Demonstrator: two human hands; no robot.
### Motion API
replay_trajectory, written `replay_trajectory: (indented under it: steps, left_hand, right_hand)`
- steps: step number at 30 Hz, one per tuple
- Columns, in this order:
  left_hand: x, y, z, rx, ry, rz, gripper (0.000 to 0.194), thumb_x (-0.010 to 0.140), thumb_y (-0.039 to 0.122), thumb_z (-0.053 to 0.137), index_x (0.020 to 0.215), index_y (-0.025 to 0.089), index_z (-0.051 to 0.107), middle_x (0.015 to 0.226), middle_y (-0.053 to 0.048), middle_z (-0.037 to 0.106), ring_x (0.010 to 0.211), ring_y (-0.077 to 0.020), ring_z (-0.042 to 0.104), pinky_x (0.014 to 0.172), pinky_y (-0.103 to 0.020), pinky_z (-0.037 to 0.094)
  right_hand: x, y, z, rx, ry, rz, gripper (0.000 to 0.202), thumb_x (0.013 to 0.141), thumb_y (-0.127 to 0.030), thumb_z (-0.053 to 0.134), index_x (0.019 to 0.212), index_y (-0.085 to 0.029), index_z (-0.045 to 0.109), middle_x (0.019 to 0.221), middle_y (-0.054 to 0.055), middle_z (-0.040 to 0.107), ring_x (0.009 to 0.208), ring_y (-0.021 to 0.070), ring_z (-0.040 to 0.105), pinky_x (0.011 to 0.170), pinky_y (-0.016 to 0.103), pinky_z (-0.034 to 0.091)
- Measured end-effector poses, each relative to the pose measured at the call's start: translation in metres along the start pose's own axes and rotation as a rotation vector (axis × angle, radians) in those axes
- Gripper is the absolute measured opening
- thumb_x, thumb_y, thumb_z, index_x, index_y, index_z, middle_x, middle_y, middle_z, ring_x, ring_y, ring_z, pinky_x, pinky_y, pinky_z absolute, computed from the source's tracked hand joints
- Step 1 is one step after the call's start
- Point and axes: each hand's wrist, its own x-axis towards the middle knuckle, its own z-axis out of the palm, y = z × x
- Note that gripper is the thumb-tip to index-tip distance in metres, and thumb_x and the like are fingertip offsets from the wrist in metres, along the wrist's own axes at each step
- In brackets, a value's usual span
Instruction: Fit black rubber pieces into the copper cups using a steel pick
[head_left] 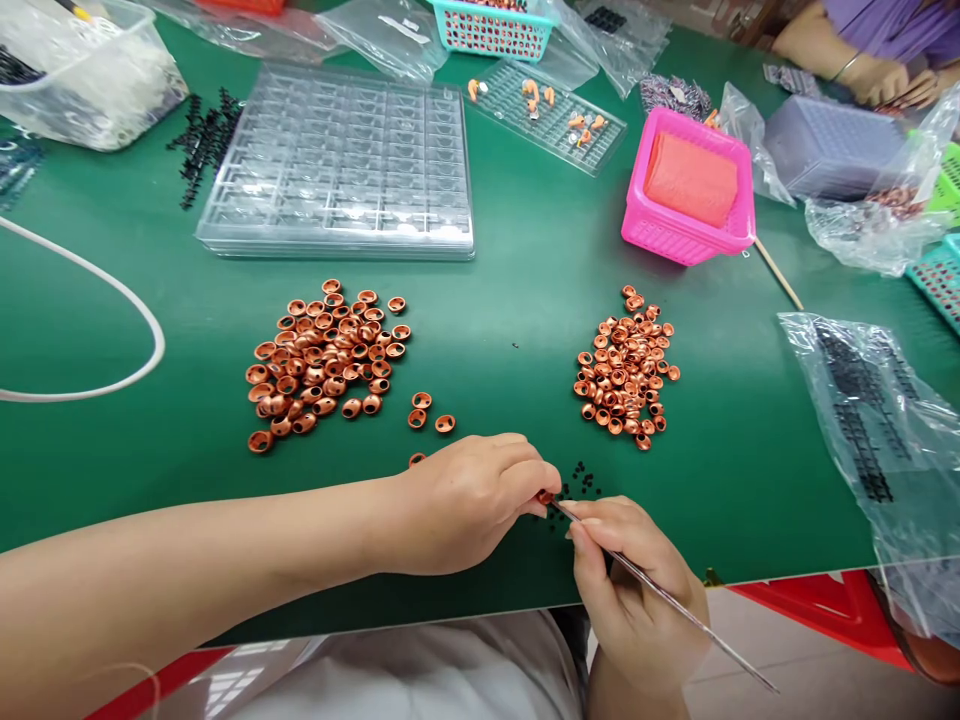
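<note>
Pinched between the fingers of my left hand point(480, 500) is a small copper-coloured cup point(545, 497) with a hole in it, mostly hidden by the fingertips. My right hand point(637, 580) grips a thin metal rod-like tool point(675, 603) like a pen, its tip at the cup. Tiny black pieces point(581, 482) lie scattered on the table just beyond the fingers. A large pile of copper cups point(330, 350) spreads out beyond my left forearm, with a few loose cups point(421, 402) near the hand. Another pile of copper cups point(626, 370) sits farther off to the right.
Stacked clear plastic trays point(337, 170) stand at the back left beside black sprues point(204, 140). A pink basket point(686, 240) holds an orange-red block. At right lies a clear bag point(862, 420) with black parts. A co-worker's hands point(892, 85) are at the far right.
</note>
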Motion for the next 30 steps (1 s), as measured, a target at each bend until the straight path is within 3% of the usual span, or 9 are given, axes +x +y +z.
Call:
replay_trajectory:
  steps: [6,12,25,30]
  left_hand:
    - [-0.003,0.002,0.004,0.042,0.025,0.018,0.015,0.095,0.007,0.044,0.095,0.009,0.059,0.079,-0.008,0.064,0.071,-0.0165,0.053,0.062,-0.026,0.045]
    - [-0.003,0.001,0.008,0.040,0.049,0.006,0.014,0.096,0.008,0.045,0.093,0.010,0.059,0.078,-0.007,0.064,0.069,-0.0162,0.052,0.061,-0.027,0.045]
    - [0.003,0.004,0.002,-0.208,0.116,-0.051,0.010,0.092,0.008,0.057,0.099,0.013,0.062,0.081,-0.003,0.068,0.074,-0.0129,0.060,0.070,-0.022,0.048]
    - [0.008,0.004,-0.005,-0.426,0.043,-0.241,0.006,0.088,0.014,0.065,0.093,0.015,0.067,0.080,-0.001,0.070,0.070,-0.0098,0.062,0.066,-0.017,0.048]
  right_hand:
    - [-0.003,0.001,-0.007,-0.105,-0.108,-0.164,0.041,0.076,0.008,0.065,0.110,-0.015,0.061,0.102,0.009,0.073,0.089,0.0174,0.070,0.074,0.035,0.062]
    - [-0.001,0.000,-0.007,-0.162,-0.141,-0.194,0.038,0.077,0.006,0.066,0.110,-0.014,0.061,0.102,0.010,0.073,0.089,0.0175,0.071,0.075,0.034,0.062]
    - [0.002,-0.001,0.000,0.066,0.086,-0.066,0.036,0.074,0.009,0.063,0.101,-0.015,0.062,0.095,0.007,0.073,0.081,0.0181,0.071,0.065,0.034,0.058]
    - [0.001,0.000,0.000,0.190,0.205,0.000,0.029,0.078,0.006,0.062,0.098,-0.015,0.062,0.086,0.004,0.071,0.080,0.0203,0.071,0.069,0.037,0.056]
